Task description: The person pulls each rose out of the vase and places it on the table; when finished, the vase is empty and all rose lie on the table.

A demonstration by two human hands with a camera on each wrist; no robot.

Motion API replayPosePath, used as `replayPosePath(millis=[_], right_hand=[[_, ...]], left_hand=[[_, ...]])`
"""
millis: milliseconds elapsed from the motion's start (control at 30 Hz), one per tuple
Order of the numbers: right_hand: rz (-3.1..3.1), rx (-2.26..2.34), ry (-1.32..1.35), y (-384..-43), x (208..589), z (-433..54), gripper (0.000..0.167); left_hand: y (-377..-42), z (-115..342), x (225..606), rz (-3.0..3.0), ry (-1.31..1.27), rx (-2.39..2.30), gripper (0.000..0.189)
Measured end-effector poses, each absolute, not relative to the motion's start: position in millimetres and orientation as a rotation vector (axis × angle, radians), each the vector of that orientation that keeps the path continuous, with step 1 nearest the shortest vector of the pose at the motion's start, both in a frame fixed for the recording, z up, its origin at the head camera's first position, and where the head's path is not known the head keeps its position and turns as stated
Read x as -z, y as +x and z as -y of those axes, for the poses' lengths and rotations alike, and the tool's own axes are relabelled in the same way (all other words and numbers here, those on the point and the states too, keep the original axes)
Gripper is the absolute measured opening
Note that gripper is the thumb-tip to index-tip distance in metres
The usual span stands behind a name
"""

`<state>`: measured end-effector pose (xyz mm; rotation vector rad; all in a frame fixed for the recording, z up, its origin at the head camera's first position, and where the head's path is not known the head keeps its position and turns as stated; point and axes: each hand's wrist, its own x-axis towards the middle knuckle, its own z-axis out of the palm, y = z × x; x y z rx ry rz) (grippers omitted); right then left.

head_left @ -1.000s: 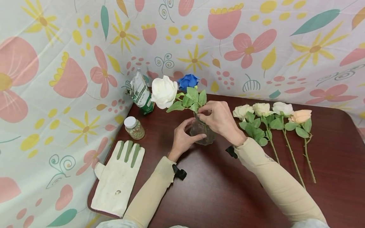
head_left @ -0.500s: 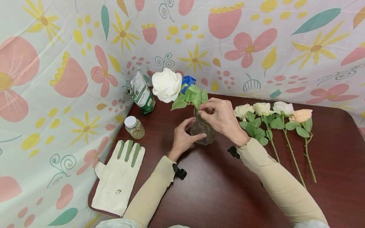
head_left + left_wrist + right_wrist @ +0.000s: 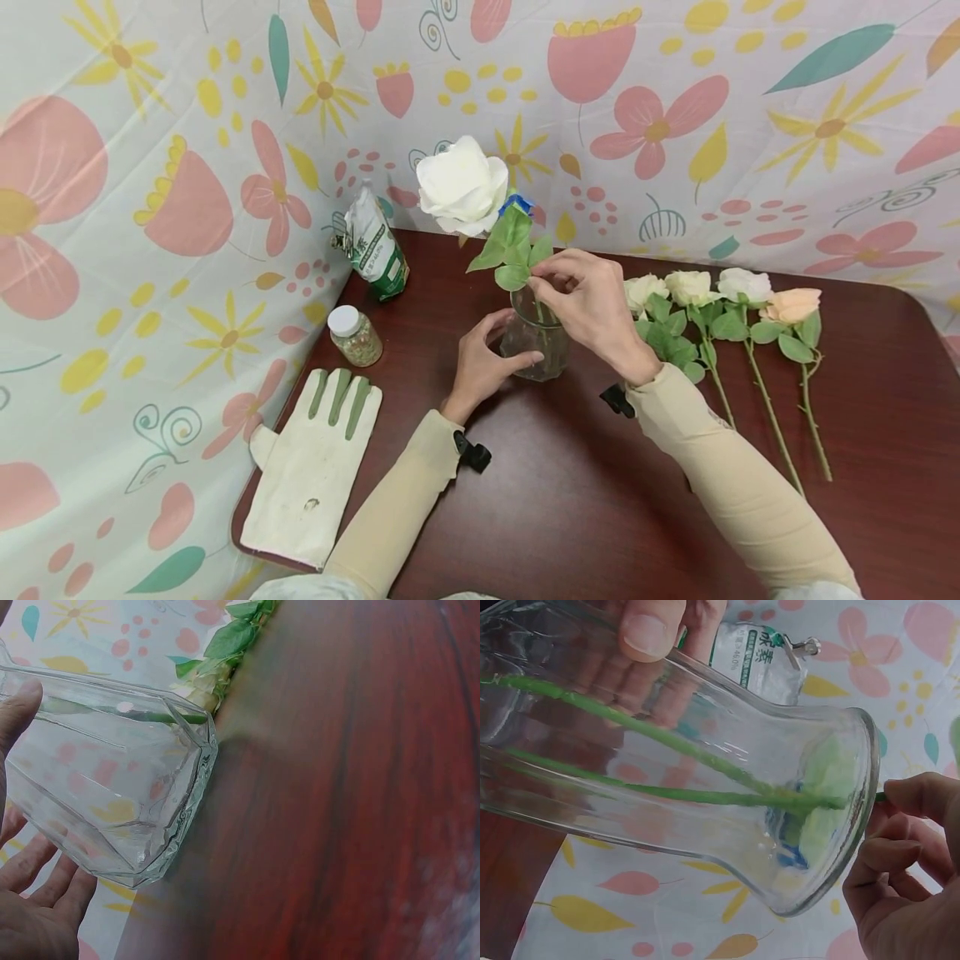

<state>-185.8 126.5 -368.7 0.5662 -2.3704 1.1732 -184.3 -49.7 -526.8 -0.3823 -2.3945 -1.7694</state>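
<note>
A clear faceted glass vase (image 3: pixel 552 362) stands on the dark red table, and my left hand (image 3: pixel 480 364) holds its body with fingers and thumb on either side. At the vase's mouth my right hand (image 3: pixel 588 304) pinches the green stem of a large white rose (image 3: pixel 462 187), just below its leaves (image 3: pixel 516 242). The white bloom leans left above the rim. Behind it a blue rose (image 3: pixel 519 203) is mostly hidden. Through the glass, the right wrist view shows two green stems (image 3: pixel 652 735) inside the vase, crossing near the neck.
Right of the vase lie several artificial roses, among them a peach rose (image 3: pixel 791 306) and a white one (image 3: pixel 744 286). On the left are a white-capped jar (image 3: pixel 356 337), a green-and-white bag (image 3: pixel 378 254) and a work glove (image 3: pixel 311 475). Patterned cloth (image 3: pixel 420 92) borders the table.
The white rose has risen and swung right, standing more upright and covering more of the blue rose. My right hand has shifted slightly right; the left hand stays on the vase.
</note>
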Motion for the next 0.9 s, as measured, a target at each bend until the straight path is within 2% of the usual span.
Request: replayPosePath(millis=[900], right_hand=[[1.911, -1.514, 0.544, -187.0, 364.8, -131.6, 0.008]], left_hand=[[-183.4, 50.9, 526.7, 2.357, -0.424, 1.807, 0.076]])
